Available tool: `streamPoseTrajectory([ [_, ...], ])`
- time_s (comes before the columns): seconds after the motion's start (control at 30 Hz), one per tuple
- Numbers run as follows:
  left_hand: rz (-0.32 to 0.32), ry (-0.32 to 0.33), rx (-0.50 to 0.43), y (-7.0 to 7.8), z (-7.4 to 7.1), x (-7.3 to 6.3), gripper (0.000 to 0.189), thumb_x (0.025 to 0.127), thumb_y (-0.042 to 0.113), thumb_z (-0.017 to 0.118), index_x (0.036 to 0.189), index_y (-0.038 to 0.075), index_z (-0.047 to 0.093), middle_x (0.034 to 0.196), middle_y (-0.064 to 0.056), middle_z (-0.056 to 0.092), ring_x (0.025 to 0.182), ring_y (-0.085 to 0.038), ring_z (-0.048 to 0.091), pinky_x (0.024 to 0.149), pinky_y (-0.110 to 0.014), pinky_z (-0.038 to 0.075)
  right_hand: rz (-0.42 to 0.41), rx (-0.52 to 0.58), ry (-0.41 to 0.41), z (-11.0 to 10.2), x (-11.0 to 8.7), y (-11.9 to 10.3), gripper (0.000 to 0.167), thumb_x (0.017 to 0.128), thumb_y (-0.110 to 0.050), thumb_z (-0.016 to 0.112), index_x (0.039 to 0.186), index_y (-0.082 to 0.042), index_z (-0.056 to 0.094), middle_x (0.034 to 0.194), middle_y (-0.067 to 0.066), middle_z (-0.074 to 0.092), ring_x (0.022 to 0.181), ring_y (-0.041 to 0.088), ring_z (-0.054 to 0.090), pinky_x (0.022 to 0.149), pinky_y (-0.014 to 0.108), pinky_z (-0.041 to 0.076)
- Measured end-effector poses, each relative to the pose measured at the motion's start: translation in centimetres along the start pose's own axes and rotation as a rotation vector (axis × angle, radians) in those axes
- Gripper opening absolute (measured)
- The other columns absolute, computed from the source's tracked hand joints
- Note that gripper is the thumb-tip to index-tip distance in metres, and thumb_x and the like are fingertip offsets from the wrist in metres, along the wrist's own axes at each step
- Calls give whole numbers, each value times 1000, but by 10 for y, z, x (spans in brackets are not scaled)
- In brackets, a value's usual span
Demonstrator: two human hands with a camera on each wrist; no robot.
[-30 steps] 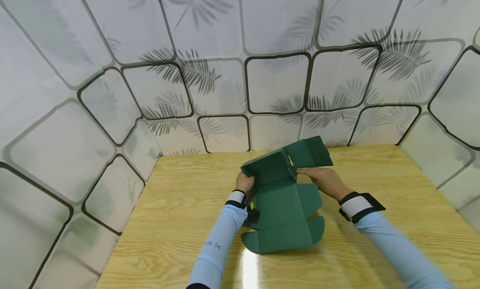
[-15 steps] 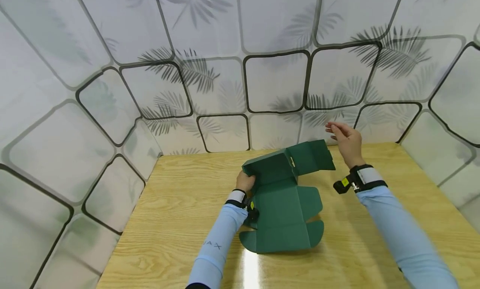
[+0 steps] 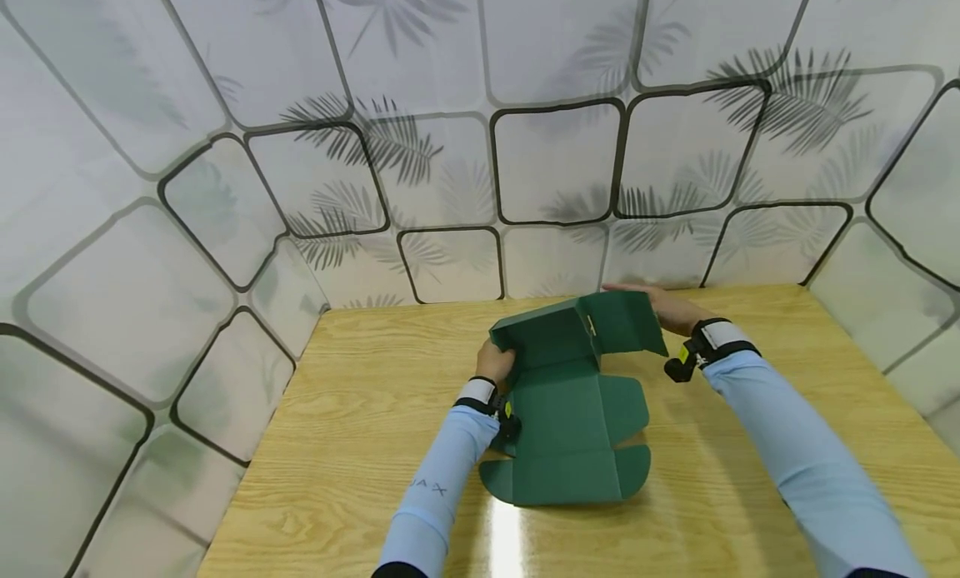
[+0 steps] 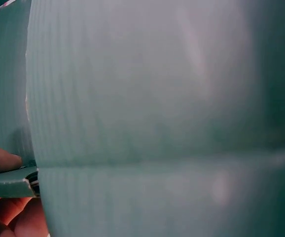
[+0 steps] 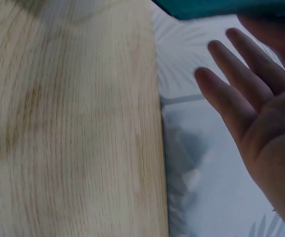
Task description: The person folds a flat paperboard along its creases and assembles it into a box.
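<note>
Lower centre, head view: green carton [image 3: 566, 420], part-folded; left hand [image 3: 495, 362] grips its left side, right hand [image 3: 675, 311] is behind its upper-right flap [image 3: 624, 321]. Lower left, left wrist view: left hand pinches cardboard edge. Right side, right wrist view: right hand extended, fingers [image 5: 226, 101] apart.

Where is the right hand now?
In the head view, the right hand is right of centre, partly hidden behind the raised flap of the green box.

Two long pale-blue fabric sleeves [image 3: 787, 445], dark lettering [image 3: 429, 486] on left; black-and-white wrist straps [image 3: 723, 336]; small black devices [image 3: 679, 371] with yellow patches [image 3: 684, 353].
</note>
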State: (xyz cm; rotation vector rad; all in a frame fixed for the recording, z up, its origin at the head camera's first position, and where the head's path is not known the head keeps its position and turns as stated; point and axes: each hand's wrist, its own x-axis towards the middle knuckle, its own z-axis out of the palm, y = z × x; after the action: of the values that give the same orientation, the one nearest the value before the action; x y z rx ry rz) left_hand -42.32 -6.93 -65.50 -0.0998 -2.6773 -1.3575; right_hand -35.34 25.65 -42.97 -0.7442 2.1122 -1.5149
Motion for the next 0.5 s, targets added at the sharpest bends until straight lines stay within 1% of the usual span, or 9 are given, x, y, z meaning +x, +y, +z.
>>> streamPoseTrajectory([
  [0.07, 24, -3, 2, -1, -1, -1, 32, 90, 16, 54, 119, 7, 65, 110, -11, 70, 92, -22, 64, 74, -38, 53, 60, 18, -64, 3, 4, -3, 70, 101, -15, 49, 155, -1, 6, 160, 23, 10, 143, 46, 21, 108, 54, 36],
  [0.1, 23, 1, 0, 0, -1, -1, 32, 89, 16, 55, 119, 8, 65, 110, -11, 70, 92, -21, 64, 74, -38, 53, 81, 32, -87, 4, 7, -4, 72, 100, -10, 48, 155, -3, 1, 159, 28, 1, 142, 51, 17, 108, 57, 35],
  [0.13, 8, -17, -11, 0, -2, -1, 33, 90, 17, 55, 121, 8, 64, 113, -11, 69, 96, -22, 65, 77, -40, 53, 102, 43, -101, 6, 9, -5, 75, 99, -4, 47, 155, -5, -2, 159, 29, -2, 141, 53, 16, 107, 59, 35],
  [0.17, 6, -11, -21, -2, -1, -1, 34, 89, 16, 57, 121, 9, 64, 113, -10, 69, 97, -22, 65, 78, -40, 53, 123, 51, -109, 9, 11, -7, 77, 97, 1, 45, 156, -8, -4, 159, 29, -4, 140, 54, 17, 106, 59, 36],
  [0.23, -14, -37, -51, -2, -2, -2, 36, 91, 20, 58, 125, 12, 63, 118, -9, 68, 104, -24, 64, 85, -43, 53, 158, 66, -118, 15, 14, -10, 85, 92, 8, 43, 156, -13, -8, 158, 30, -4, 139, 54, 22, 105, 58, 38],
  [0.3, -9, -28, -53, -2, -1, -2, 35, 90, 20, 58, 124, 12, 63, 118, -9, 68, 104, -24, 64, 85, -43, 53, 173, 58, -126, 22, 18, -14, 89, 89, 10, 41, 155, -16, -12, 158, 32, -2, 140, 53, 22, 105, 57, 39],
  [0.37, 32, 14, -28, -4, 1, -1, 33, 88, 17, 58, 120, 12, 65, 113, -9, 69, 98, -23, 65, 79, -40, 53, 187, 34, -128, 30, 21, -18, 93, 86, 10, 41, 155, -19, -16, 157, 32, -2, 141, 52, 21, 106, 58, 37],
  [0.47, 47, 8, -24, -3, 1, -1, 33, 89, 19, 56, 120, 12, 64, 112, -8, 69, 96, -22, 65, 78, -38, 53, 203, -8, -126, 42, 26, -23, 100, 82, 9, 43, 152, -20, -22, 157, 33, -5, 142, 54, 12, 107, 60, 34],
  [0.5, 31, -11, -31, -1, 0, -2, 34, 91, 20, 56, 123, 13, 63, 115, -8, 69, 100, -22, 65, 81, -38, 53, 215, -21, -119, 46, 27, -25, 102, 81, 8, 44, 152, -20, -23, 157, 32, -9, 142, 54, 8, 107, 61, 33],
])
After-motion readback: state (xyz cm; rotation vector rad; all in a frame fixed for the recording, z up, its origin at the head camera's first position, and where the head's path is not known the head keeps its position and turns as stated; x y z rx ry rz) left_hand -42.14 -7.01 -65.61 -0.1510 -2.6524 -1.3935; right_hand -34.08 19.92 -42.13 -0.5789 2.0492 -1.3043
